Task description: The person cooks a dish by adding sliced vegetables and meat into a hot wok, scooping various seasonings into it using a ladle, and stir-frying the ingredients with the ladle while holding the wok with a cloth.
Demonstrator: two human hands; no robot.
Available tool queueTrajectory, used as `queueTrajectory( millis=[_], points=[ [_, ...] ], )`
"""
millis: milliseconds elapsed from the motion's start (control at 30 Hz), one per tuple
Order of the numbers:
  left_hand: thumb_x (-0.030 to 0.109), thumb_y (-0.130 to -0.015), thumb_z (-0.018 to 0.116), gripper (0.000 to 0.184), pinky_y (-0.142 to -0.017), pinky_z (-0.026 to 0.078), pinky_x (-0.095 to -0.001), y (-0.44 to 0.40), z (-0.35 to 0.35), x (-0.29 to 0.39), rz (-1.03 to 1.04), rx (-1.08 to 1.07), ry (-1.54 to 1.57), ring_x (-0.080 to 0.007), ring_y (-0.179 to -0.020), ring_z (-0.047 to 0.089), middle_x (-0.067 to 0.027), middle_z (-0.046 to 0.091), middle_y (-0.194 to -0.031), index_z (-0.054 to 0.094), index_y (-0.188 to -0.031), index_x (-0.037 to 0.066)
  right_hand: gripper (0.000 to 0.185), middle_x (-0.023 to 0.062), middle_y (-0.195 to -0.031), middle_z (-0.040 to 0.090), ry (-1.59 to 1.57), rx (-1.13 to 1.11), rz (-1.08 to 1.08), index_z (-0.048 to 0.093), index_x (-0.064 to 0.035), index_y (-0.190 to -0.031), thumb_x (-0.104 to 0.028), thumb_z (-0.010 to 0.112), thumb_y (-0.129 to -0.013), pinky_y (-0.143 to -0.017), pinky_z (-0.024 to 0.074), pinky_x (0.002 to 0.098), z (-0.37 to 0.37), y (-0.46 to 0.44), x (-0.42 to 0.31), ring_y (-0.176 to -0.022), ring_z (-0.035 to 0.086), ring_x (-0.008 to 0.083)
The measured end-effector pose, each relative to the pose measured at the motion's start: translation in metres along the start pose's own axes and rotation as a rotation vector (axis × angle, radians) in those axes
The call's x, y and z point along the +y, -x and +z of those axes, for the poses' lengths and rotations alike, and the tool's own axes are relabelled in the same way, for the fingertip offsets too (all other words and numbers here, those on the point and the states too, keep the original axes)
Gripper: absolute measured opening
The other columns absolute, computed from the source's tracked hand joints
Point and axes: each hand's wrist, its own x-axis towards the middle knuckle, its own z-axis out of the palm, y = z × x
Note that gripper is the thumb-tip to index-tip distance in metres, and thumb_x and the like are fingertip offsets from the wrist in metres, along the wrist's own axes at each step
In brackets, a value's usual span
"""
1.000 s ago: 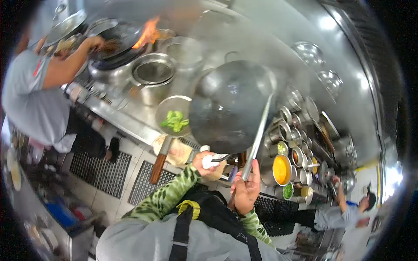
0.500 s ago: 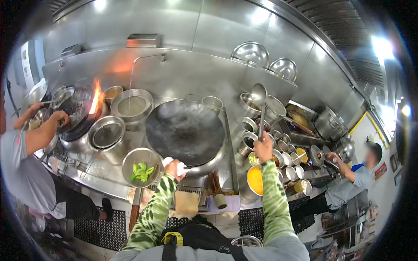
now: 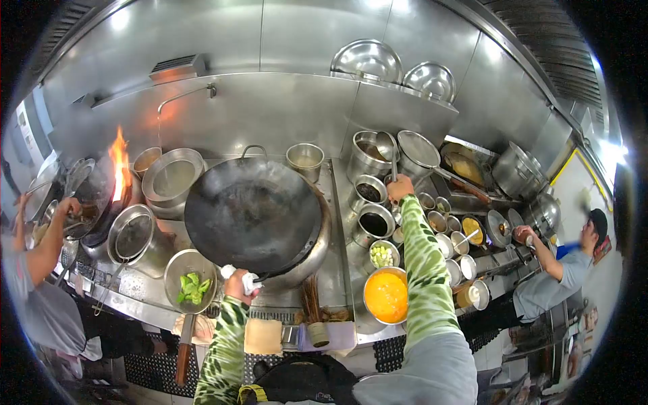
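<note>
Head view, left hand: the left hand (image 3: 237, 287) has its fingers closed around a white cloth (image 3: 248, 283) at the near handle of the wok.
Right hand: the right hand (image 3: 399, 188) is reached forward, fingers wrapped around the handle of a ladle (image 3: 387, 143); its bowl is at the large pot, but whether it touches the contents I cannot tell.
Wok: the dark wok (image 3: 253, 219) sits on the burner in front of the person, hazy inside, a loop handle at its far rim.
Skimmer: left of the left hand, a round skimmer (image 3: 173, 277) holds green vegetable pieces (image 3: 194, 288); its wooden handle points over the near edge.
Large pot: brown contents, in the large pot (image 3: 358, 164) beyond the right hand.
Dark pots: dark contents in the upper pot (image 3: 354, 202); dark liquid in the lower pot (image 3: 358, 233).
Small bowl: chopped pale-green pieces in the small bowl (image 3: 397, 263).
Yellow bowl: orange-yellow liquid in the wide bowl (image 3: 366, 307), near the front edge, beside the right sleeve.
Rear pot: a metal pot (image 3: 305, 170) just beyond the wok's far right rim.
Open room: a bare strip of bench (image 3: 335, 260) runs between wok and right-hand containers, with a raised edge along it.
Sides: one co-worker (image 3: 40, 304) at the left beside a flame (image 3: 120, 165), another (image 3: 560, 283) at the right.
</note>
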Motion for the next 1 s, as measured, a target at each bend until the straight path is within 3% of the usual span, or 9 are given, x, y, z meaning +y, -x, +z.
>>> queueTrajectory(
  millis=[167,267,467,567,667,767,833,933,1000],
  points=[
    [0.026,-0.077,0.063,0.017,-0.045,0.043,-0.0397,0.020,0.019,0.026,-0.221,0.128,0.187,-0.0238,-0.061,0.059,-0.0041,0.062,-0.073,0.059,-0.087,0.014,0.020,0.0080,-0.060,0.057,-0.765,-0.070,0.149,0.057,-0.0025,-0.096,0.002,0.057,-0.077,-0.038,0.0398,0.0300,-0.008,0.057,-0.045,-0.042,0.050,0.0167],
    [0.042,-0.083,0.065,0.026,-0.045,0.043,-0.0342,0.036,0.018,0.028,-0.191,0.027,0.178,-0.0178,-0.061,0.060,-0.0007,0.062,-0.074,0.059,-0.089,0.017,0.025,0.0072,-0.072,0.058,-1.187,-0.136,0.192,0.048,-0.0029,-0.106,0.003,0.056,-0.083,-0.043,0.0430,0.0278,-0.020,0.113,-0.078,-0.053,0.053,0.0142],
    [0.044,-0.095,0.055,0.040,-0.053,0.054,-0.0303,0.073,-0.028,0.009,-0.162,-0.364,0.190,-0.0197,-0.074,0.065,-0.0077,0.065,-0.091,0.056,-0.112,0.007,0.058,0.0059,-0.080,0.058,-1.071,-0.379,0.237,0.033,-0.0021,-0.137,0.001,0.058,-0.085,-0.041,0.0435,0.0253,-0.030,0.231,-0.134,-0.056,0.054,0.0120],
    [0.032,-0.088,0.066,0.050,-0.073,0.057,-0.0393,0.075,-0.061,-0.012,0.093,-0.484,-0.362,-0.0235,-0.087,0.066,-0.0144,0.065,-0.100,0.048,-0.121,-0.002,0.066,0.0077,-0.085,0.059,-0.887,-0.451,0.230,0.029,0.0014,-0.142,0.002,0.059,-0.084,-0.040,0.0433,0.0244,-0.018,0.271,-0.159,-0.054,0.054,0.0106],
    [0.045,-0.080,0.068,0.081,-0.098,0.047,-0.0371,0.092,-0.073,-0.018,0.305,-0.335,-1.186,-0.0394,-0.109,0.061,-0.0315,0.060,-0.114,0.037,-0.131,-0.009,0.064,0.0095,-0.092,0.059,-1.033,-0.505,0.212,0.031,-0.0033,-0.144,0.001,0.057,-0.085,-0.040,0.0440,0.0242,0.003,0.310,-0.156,-0.054,0.054,0.0103],
    [0.031,-0.076,0.071,0.085,-0.085,0.053,-0.0440,0.095,-0.068,-0.037,0.209,-0.335,-1.580,-0.0376,-0.094,0.065,-0.0251,0.065,-0.103,0.027,-0.141,-0.003,0.062,0.0092,-0.092,0.060,-1.491,-0.656,0.252,0.035,-0.0071,-0.144,0.002,0.055,-0.086,-0.038,0.0415,0.0229,0.068,0.337,-0.113,-0.052,0.052,0.0087],
    [0.031,-0.078,0.070,0.086,-0.079,0.054,-0.0458,0.109,-0.054,-0.032,0.211,-0.402,-1.857,-0.0378,-0.092,0.065,-0.0241,0.064,-0.099,0.024,-0.143,-0.001,0.067,0.0074,-0.088,0.060,-0.653,-0.531,-0.029,0.032,-0.0061,-0.146,0.003,0.055,-0.084,-0.038,0.0409,0.0240,0.111,0.362,-0.094,-0.050,0.051,0.0087],
    [0.021,-0.077,0.066,0.077,-0.069,0.055,-0.0443,0.112,-0.053,-0.061,0.459,-0.253,-1.958,-0.0349,-0.087,0.066,-0.0235,0.062,-0.097,0.030,-0.143,0.002,0.069,0.0042,-0.081,0.059,-0.834,-0.415,0.175,0.032,-0.0038,-0.147,0.003,0.056,-0.082,-0.039,0.0395,0.0241,0.101,0.369,-0.132,-0.048,0.049,0.0084],
    [0.019,-0.076,0.065,0.073,-0.066,0.054,-0.0434,0.112,-0.057,-0.066,0.583,-0.192,-1.862,-0.0348,-0.085,0.065,-0.0246,0.061,-0.097,0.036,-0.141,0.002,0.068,0.0058,-0.083,0.060,-0.693,-0.232,-0.021,0.035,0.0000,-0.144,0.004,0.054,-0.080,-0.045,0.0427,0.0238,0.091,0.318,-0.123,-0.055,0.052,0.0089]
  ],
)
